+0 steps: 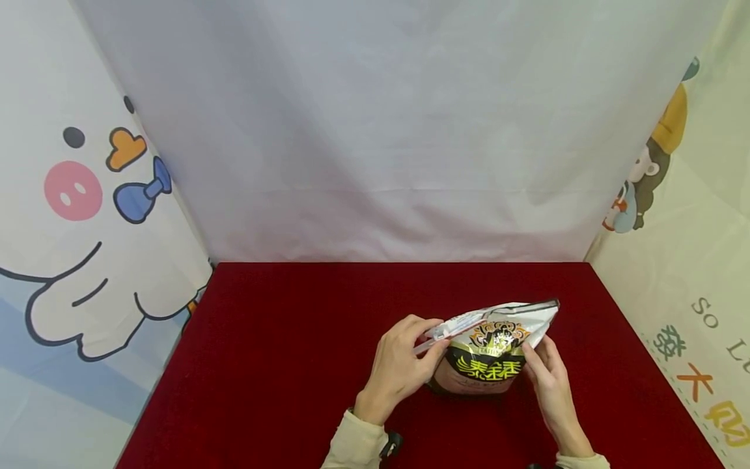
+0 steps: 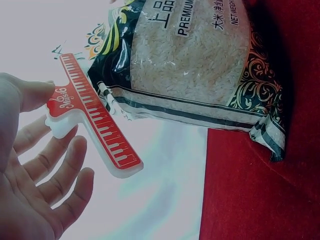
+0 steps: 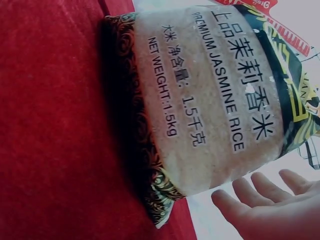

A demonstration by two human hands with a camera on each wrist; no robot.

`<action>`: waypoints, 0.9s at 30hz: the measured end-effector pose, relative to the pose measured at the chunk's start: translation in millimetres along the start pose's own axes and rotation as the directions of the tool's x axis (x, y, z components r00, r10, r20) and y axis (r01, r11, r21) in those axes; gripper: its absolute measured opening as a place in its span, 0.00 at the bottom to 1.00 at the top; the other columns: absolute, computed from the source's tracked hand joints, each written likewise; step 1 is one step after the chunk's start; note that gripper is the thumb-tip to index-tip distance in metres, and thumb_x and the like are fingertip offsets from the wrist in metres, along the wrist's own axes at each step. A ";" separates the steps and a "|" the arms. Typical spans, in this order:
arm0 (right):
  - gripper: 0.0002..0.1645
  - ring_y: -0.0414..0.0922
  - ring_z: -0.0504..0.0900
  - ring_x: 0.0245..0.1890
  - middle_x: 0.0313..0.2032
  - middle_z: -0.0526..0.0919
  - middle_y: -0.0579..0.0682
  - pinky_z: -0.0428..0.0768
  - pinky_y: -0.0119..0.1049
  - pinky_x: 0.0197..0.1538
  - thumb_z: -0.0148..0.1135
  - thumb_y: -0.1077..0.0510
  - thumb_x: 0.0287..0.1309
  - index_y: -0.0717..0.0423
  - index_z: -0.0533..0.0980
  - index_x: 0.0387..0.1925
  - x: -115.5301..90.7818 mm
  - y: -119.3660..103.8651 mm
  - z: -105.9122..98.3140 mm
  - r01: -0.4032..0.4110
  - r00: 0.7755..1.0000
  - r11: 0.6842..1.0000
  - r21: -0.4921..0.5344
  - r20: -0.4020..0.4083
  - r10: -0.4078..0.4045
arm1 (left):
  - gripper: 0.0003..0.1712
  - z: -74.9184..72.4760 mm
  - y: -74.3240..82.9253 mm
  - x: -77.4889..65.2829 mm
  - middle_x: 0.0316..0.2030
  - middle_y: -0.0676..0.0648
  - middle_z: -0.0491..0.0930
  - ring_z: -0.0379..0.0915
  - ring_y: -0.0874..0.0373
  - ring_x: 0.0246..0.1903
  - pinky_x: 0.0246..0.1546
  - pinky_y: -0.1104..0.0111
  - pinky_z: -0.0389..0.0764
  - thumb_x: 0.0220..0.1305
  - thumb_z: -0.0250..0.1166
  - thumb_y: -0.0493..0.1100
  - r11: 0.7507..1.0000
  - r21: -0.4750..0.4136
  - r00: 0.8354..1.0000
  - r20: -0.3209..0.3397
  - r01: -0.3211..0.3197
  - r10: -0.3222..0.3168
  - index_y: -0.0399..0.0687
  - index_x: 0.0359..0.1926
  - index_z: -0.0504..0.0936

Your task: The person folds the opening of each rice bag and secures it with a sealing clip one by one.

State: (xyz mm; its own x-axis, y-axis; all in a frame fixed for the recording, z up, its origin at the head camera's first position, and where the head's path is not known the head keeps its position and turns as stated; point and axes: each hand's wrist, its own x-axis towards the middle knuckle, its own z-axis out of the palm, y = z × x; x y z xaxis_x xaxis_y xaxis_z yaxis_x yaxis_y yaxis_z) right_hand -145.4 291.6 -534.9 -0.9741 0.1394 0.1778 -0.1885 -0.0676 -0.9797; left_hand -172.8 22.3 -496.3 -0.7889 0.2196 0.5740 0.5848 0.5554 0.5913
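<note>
A bag of jasmine rice (image 1: 483,365), with a clear window, black bands and yellow lettering, stands on the red table with its silvery top leaning over. My left hand (image 1: 401,355) pinches a red and white clip (image 2: 100,112) printed with piano keys and "Music", thumb on one side and fingers on the other. The clip's long bar runs along the upper left of the bag. At the bag's right side is my right hand (image 1: 549,381), thumb overlapping its front in the head view. In the right wrist view its loosely extended fingers (image 3: 250,195) lie right beside the bag's edge.
The red tabletop (image 1: 281,352) spreads around the bag. A pale curtain (image 1: 381,130) hangs along the back edge. Printed cloths with cartoon figures flank the table, a white one (image 1: 70,273) on the left and a cream one (image 1: 674,273) on the right.
</note>
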 end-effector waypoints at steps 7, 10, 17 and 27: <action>0.22 0.23 0.73 0.64 0.62 0.75 0.29 0.73 0.17 0.63 0.45 0.61 0.83 0.45 0.65 0.71 -3.3 9.9 -0.4 0.025 0.997 0.999 0.028 0.077 -0.027 | 0.17 0.8 2.0 -0.1 0.42 0.55 0.88 0.83 0.64 0.42 0.39 0.69 0.83 0.67 0.74 0.50 1.000 0.013 1.000 -0.001 0.021 -0.021 0.55 0.55 0.90; 0.28 0.20 0.72 0.63 0.66 0.73 0.33 0.71 0.16 0.63 0.49 0.59 0.82 0.58 0.62 0.78 -4.2 10.4 0.2 -0.012 0.998 0.997 -0.076 0.068 0.017 | 0.17 1.6 3.3 0.2 0.42 0.55 0.88 0.83 0.64 0.41 0.38 0.69 0.83 0.67 0.75 0.51 0.999 0.031 0.999 -0.015 0.030 -0.029 0.55 0.54 0.90; 0.37 0.17 0.72 0.60 0.67 0.71 0.34 0.69 0.14 0.60 0.56 0.57 0.79 0.65 0.58 0.81 -4.4 8.2 2.8 -0.040 0.997 0.956 -0.291 0.052 0.058 | 0.15 4.2 4.0 1.1 0.38 0.55 0.87 0.83 0.62 0.38 0.35 0.71 0.81 0.64 0.77 0.48 0.998 0.052 0.998 -0.063 0.021 -0.018 0.54 0.50 0.91; 0.35 0.18 0.74 0.58 0.58 0.73 0.18 0.71 0.14 0.59 0.57 0.57 0.79 0.65 0.62 0.79 -5.9 9.5 4.0 -0.031 0.999 0.950 -0.310 0.033 0.043 | 0.12 6.9 7.1 5.7 0.30 0.53 0.84 0.73 0.61 0.29 0.29 0.73 0.72 0.59 0.79 0.45 0.992 0.121 0.991 -0.128 -0.032 0.048 0.53 0.45 0.94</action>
State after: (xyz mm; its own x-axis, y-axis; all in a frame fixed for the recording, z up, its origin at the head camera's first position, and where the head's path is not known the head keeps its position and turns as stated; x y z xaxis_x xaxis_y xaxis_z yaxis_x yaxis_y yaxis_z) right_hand -142.0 286.2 -544.9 -0.9850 0.1036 0.1382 -0.1104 0.2378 -0.9650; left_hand -174.4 33.0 -492.7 -0.7296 0.1416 0.6690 0.5825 0.6413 0.4995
